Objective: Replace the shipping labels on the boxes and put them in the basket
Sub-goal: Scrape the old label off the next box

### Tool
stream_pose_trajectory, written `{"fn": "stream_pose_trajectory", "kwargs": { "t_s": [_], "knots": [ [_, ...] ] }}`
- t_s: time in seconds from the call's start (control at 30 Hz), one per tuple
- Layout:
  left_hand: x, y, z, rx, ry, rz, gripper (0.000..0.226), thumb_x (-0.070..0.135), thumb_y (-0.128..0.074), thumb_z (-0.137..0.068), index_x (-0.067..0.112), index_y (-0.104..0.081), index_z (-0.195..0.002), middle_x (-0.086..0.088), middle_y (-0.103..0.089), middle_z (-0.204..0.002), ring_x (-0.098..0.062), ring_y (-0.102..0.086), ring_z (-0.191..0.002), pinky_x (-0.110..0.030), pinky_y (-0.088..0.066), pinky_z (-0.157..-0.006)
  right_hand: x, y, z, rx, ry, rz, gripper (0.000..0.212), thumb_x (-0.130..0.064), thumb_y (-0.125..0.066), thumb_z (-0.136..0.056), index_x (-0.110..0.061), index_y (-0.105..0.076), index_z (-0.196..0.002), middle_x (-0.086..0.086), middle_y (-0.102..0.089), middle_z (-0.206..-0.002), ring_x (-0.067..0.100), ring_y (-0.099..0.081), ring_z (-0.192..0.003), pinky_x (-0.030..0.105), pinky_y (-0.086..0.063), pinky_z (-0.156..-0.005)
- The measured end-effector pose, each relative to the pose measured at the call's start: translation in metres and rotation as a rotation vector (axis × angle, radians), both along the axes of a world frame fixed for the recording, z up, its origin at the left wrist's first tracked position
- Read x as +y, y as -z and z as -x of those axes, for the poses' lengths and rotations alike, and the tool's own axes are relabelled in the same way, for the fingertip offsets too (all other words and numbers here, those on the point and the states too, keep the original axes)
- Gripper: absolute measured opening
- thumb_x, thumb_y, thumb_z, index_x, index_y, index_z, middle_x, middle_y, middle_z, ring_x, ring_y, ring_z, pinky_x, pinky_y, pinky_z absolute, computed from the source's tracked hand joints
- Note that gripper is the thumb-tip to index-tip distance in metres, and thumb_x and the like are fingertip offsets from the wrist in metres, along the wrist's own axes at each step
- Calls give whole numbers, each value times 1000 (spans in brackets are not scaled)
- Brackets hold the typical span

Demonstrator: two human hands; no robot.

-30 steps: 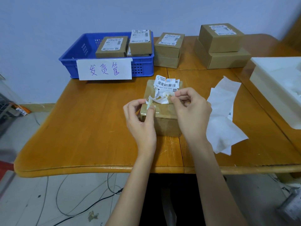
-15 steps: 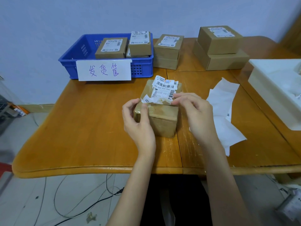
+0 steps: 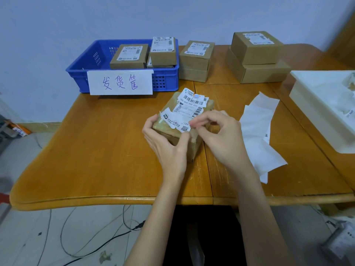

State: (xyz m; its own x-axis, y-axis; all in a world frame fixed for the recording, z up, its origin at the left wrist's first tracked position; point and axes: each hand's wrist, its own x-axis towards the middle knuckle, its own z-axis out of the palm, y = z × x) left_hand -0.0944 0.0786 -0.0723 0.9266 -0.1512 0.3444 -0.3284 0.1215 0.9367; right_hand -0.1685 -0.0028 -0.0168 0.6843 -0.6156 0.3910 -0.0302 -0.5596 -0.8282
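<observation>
A brown cardboard box (image 3: 194, 148) stands on the wooden table (image 3: 99, 150) in front of me, turned corner-on. A torn, partly peeled shipping label (image 3: 189, 108) lies across its top. My left hand (image 3: 167, 144) grips the box's near left side, thumb on the front face. My right hand (image 3: 221, 135) pinches the label's torn near edge at the top of the box. The blue basket (image 3: 169, 79) sits at the back left with a handwritten paper sign and several labelled boxes inside.
Two stacks of labelled boxes (image 3: 196, 60) (image 3: 257, 56) stand at the back of the table. White backing paper (image 3: 259, 135) lies right of my hands. A white tray (image 3: 318, 104) with paper scraps sits at the right edge. Cables run over the floor below.
The box has been turned further corner-on. More of the label now lies peeled up, and my right hand has shifted from the box's right top edge to the label's near edge.
</observation>
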Motion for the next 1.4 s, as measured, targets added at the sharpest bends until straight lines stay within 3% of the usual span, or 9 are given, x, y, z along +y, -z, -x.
{"fn": "stream_pose_trajectory", "kwargs": {
  "t_s": [0.17,0.33,0.47,0.6,0.8,0.97,1.23,1.33,1.4],
  "knots": [
    [6,-2,-12,-18,182,24,69,32,-64,-64,15,-39,-127,-4,-48,-128,-20,-49,-119,-42,-44,-99,-7,-4,-2,36,-15,64,28,-1,-63,-85,-25,-73,-95,-15,-67,-91,-1,-57,-95,19,-44,-88],
    [7,-2,-32,-109,263,-87,59,32,-56,-73,14,-46,-129,-1,-36,-156,-20,-31,-146,-52,-32,-115,-11,-10,-1,171,-47,200,14,-18,-72,-84,-29,-76,-92,-16,-66,-95,3,-51,-96,31,-40,-96],
    [7,-4,-23,-239,16,-77,28,30,-57,-74,10,-50,-93,-5,-51,-125,-16,-46,-122,-44,-41,-100,-15,-13,3,164,-72,109,14,-20,-76,-82,-22,-76,-95,-16,-64,-94,-3,-52,-92,7,-37,-79],
    [8,-5,-16,-270,-14,-27,8,20,-51,-72,12,-48,-75,-5,-54,-112,-16,-48,-106,-31,-40,-88,-15,-9,-1,147,-56,67,11,-21,-78,-80,-23,-76,-91,-18,-56,-87,-2,-51,-85,10,-37,-76],
    [10,-14,-15,-304,-29,-78,18,15,-54,-80,9,-70,-75,-4,-63,-109,-20,-51,-108,-20,-39,-88,-16,-6,-4,159,-32,116,9,-24,-73,-84,-30,-75,-91,-18,-54,-87,2,-50,-85,16,-37,-75],
    [12,-20,-14,-308,-9,-163,25,2,-57,-78,13,-73,-93,-7,-58,-95,-25,-51,-97,-13,-35,-83,-16,-4,-2,153,-48,120,11,-25,-70,-87,-33,-75,-92,-17,-56,-91,5,-52,-89,20,-40,-78],
    [27,-36,-32,-252,299,-318,24,18,-65,-83,38,-73,-94,4,-54,-97,-13,-44,-105,-6,-31,-86,-16,-2,-2,143,-85,123,18,-21,-71,-86,-37,-74,-93,-16,-56,-92,7,-50,-92,25,-39,-85],
    [29,-40,-37,-248,340,-361,9,28,-69,-82,32,-71,-90,5,-53,-102,-13,-42,-110,-1,-28,-82,-15,-3,-3,153,-86,129,22,-21,-69,-87,-43,-71,-89,-16,-54,-91,7,-48,-94,17,-33,-86],
    [27,-41,-38,-223,331,-349,6,30,-70,-84,28,-69,-89,5,-53,-105,-14,-43,-109,1,-28,-78,-15,-3,-3,155,-85,127,23,-21,-69,-87,-44,-69,-87,-17,-55,-91,8,-49,-94,22,-35,-86]
  ]
}}
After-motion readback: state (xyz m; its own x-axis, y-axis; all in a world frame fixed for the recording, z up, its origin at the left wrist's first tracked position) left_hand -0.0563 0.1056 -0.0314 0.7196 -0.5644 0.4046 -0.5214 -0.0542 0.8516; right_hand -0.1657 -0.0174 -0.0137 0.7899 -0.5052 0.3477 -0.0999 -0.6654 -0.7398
